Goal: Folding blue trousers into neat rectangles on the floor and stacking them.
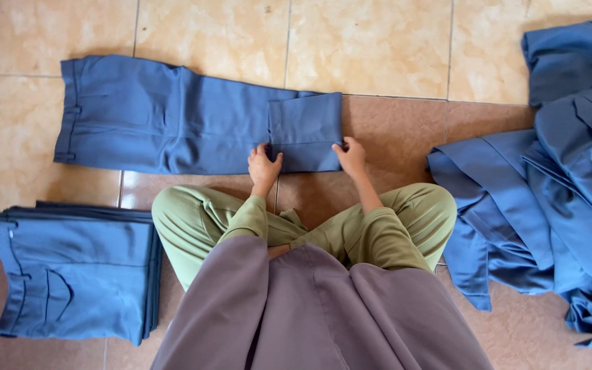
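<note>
A pair of blue trousers (145, 116) lies flat on the tiled floor, waistband to the left. Its leg end is folded back over itself into a square flap (306, 127). My left hand (263, 166) pinches the near left corner of that flap. My right hand (351, 156) pinches the near right corner. I sit cross-legged just behind the trousers in olive-green sleeves and trousers (186, 216), with a grey-purple cloth (310, 315) hanging over my lap.
A neat stack of folded blue trousers (70, 274) sits on the floor at my left. A loose heap of unfolded blue garments (556, 185) fills the right side. Beige and brown floor tiles (378, 41) lie beyond.
</note>
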